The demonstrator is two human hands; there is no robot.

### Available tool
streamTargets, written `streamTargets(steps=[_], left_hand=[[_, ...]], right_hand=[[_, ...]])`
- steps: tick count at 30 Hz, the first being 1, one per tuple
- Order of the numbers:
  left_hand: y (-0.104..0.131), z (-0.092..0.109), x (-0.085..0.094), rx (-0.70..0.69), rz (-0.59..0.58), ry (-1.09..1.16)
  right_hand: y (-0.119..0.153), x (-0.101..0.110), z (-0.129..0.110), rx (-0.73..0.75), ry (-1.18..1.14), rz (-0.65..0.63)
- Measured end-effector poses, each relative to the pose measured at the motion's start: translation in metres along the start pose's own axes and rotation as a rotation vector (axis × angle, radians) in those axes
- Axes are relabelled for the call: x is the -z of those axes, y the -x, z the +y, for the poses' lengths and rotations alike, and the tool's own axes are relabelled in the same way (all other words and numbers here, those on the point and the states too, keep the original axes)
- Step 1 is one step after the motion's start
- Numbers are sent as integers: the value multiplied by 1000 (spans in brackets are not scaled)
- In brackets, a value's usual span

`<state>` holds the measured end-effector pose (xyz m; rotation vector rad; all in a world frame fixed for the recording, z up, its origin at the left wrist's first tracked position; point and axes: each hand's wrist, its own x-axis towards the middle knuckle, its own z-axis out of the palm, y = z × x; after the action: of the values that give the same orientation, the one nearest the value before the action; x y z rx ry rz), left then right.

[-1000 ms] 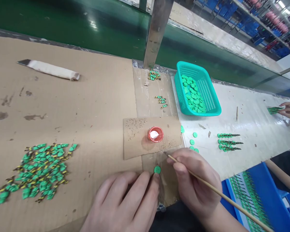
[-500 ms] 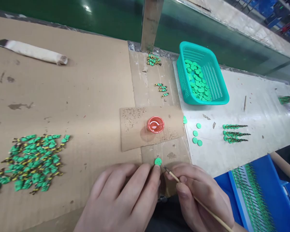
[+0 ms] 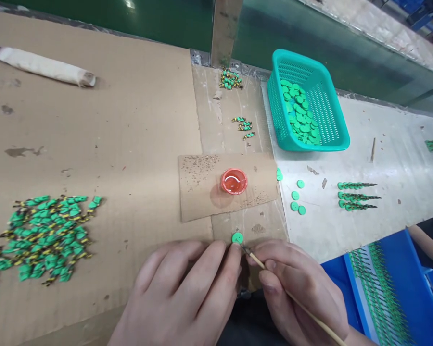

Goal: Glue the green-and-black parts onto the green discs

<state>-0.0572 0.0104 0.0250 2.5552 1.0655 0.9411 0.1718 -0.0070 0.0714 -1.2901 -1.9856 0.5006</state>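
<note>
My left hand (image 3: 187, 288) has its index fingertip against the lower edge of a round green disc (image 3: 237, 238), its fingers closed together. Between the thumb and fingers of my right hand (image 3: 299, 283) is a thin wooden brush (image 3: 258, 261), its dark tip beside the disc's lower edge. Small dark marks show on the disc. Just beyond, a small red cup (image 3: 234, 181) of liquid rests on a speckled cardboard piece (image 3: 198, 192). Several green discs (image 3: 300, 184) lie to the right of the cardboard.
A teal basket (image 3: 332, 139) of green discs stands at the back. Green, yellow and black pieces (image 3: 46, 235) are heaped at the left. A white-wrapped tool (image 3: 43, 65) lies at the upper left. At the right are a blue bin (image 3: 400, 269) and another person's arm (image 3: 427, 245).
The brush tip has moved to the disc's lower edge, and dark marks now show on the disc. The other person's hand at the far right has left the view. The view has shifted slightly.
</note>
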Motion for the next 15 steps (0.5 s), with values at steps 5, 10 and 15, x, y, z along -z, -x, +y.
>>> streamTargets(steps=[5, 10, 15], left_hand=[[2, 1, 1, 1, -9, -2], [2, 1, 2, 8, 7, 0], [0, 0, 2, -5, -5, -2]], right_hand=[[0, -1, -1, -4, 1, 19], [3, -2, 0, 1, 29, 10], [1, -2, -1, 1, 16, 31]])
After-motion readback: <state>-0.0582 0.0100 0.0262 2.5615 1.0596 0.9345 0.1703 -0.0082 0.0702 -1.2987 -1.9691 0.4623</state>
